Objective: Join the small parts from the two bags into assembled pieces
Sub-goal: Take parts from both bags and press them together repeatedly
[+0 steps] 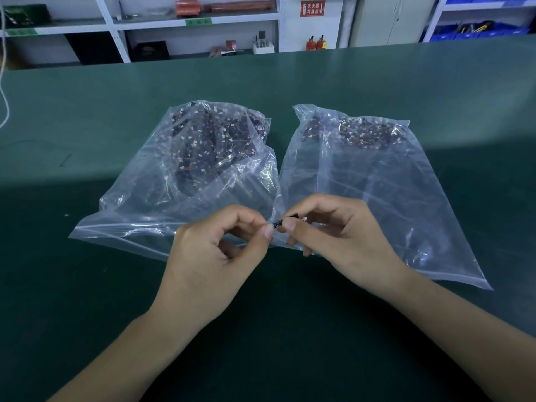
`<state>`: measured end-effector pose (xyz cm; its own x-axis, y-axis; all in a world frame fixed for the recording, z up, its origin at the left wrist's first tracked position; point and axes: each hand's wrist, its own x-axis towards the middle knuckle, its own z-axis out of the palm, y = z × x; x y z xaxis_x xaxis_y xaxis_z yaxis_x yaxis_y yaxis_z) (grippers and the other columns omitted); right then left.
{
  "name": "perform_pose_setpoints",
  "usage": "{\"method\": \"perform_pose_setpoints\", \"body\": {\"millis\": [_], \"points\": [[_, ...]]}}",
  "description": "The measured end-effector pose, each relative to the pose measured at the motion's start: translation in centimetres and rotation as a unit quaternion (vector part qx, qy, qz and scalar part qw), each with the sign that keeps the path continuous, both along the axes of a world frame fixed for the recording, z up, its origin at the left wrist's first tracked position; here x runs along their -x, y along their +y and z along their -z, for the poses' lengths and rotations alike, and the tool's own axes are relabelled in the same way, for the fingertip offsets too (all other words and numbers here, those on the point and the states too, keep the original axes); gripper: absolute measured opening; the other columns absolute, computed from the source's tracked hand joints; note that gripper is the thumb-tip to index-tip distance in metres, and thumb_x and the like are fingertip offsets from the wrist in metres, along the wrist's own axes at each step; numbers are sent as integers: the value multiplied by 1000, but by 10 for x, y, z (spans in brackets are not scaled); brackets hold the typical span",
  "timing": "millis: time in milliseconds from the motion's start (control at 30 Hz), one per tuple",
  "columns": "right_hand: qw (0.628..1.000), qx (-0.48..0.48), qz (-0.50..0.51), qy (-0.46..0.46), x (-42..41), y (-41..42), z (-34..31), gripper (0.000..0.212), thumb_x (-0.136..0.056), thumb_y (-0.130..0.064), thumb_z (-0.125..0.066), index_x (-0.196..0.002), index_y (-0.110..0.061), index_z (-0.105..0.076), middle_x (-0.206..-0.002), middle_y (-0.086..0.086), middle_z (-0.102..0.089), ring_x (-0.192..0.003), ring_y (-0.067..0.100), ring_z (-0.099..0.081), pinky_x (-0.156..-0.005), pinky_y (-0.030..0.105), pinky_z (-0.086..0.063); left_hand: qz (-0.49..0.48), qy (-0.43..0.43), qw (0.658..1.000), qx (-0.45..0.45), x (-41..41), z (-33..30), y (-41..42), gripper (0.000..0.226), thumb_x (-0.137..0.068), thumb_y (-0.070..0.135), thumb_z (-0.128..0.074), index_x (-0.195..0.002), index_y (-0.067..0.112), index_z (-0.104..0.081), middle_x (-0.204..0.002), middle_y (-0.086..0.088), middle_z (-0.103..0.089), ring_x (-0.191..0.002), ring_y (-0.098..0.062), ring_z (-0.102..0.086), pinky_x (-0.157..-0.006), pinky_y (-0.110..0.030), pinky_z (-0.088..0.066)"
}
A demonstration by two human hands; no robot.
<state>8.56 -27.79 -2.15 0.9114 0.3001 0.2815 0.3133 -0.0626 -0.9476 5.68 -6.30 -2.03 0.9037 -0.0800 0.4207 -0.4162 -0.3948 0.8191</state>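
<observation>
Two hands meet over a small dark part, just in front of two clear bags.

The left hand (220,250) and right hand (333,236) each pinch an end of the small dark part (282,221) between thumb and fingers, above the green desk (87,117); the left bag (203,169) and right bag (377,184) lie side by side, full of tiny parts.

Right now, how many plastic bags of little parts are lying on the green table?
2. The left bag and the right bag lie side by side on the table, just beyond both hands. None seems hidden.
</observation>
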Motion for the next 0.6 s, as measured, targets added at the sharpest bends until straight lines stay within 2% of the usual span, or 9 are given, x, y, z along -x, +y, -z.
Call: {"method": "perform_pose_setpoints", "body": {"millis": [67, 133, 433, 600], "points": [[1000, -3, -1, 7, -1, 0, 0, 7, -97, -16, -76, -91, -19, -79, -91, 7, -77, -83, 30, -70, -62, 31, -56, 0, -4, 1000, -2, 0, 0, 0, 6, -95, 26, -77, -89, 29, -75, -86, 6, -77, -76, -17, -75, -62, -40, -63], [1000, -4, -1, 9, -2, 0, 0, 8, -96, -17, -76, -90, -20, -79, -90, 5, -77, -84, 32, -69, -62, 29, -56, 0, -6, 1000, -4, 0, 0, 0, 7, -95, 24, -77, -90, 29, -75, -86, 7, -77, -78, -16, -75, -61, -40, -63], [1000, -13, -13, 14, -1, 2, -2, 9, -96, -19, -75, -92, -25, -80, -90, 3, -76, -84, 34, -67, -62, 30, -55, -5, -12, 1000, -12, -1, 1, 0, 9, -96, 24, -77, -88, 28, -74, -85, 7, -76, -75, -17, -75, -62, -39, -62], [1000, -15, -9, 18, -1, 3, -1, 7, -96, -19, -75, -90, -22, -79, -90, 5, -76, -83, 36, -67, -61, 29, -55, -8, -3, 1000, -6, -1, 2, 1, 11, -95, 21, -79, -88, 29, -75, -85, 6, -77, -74, -16, -75, -61, -41, -63]]}}
